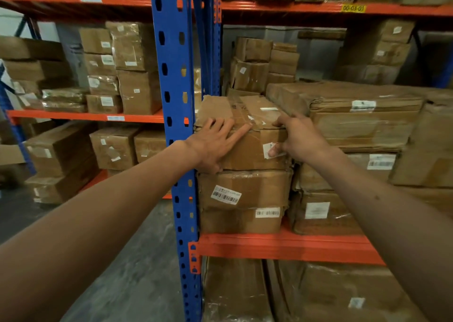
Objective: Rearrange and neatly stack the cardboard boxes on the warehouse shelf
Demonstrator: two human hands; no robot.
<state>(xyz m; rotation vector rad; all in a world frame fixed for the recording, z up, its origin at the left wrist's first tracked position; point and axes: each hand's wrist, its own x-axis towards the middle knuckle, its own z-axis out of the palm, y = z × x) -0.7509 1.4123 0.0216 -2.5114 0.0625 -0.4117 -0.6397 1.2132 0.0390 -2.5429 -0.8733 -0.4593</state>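
Both hands on top taped box (245,130), beside blue upright (175,125): left hand (213,145) flat, grip open; right hand (297,138) clasps right corner. Squaring step; next, likely align onto lower box (244,189).

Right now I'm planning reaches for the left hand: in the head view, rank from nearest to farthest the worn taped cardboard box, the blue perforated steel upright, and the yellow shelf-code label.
1. Worn taped cardboard box: under the left hand, touching.
2. Blue perforated steel upright: just left of the hand.
3. Yellow shelf-code label: upper right, on the orange beam.
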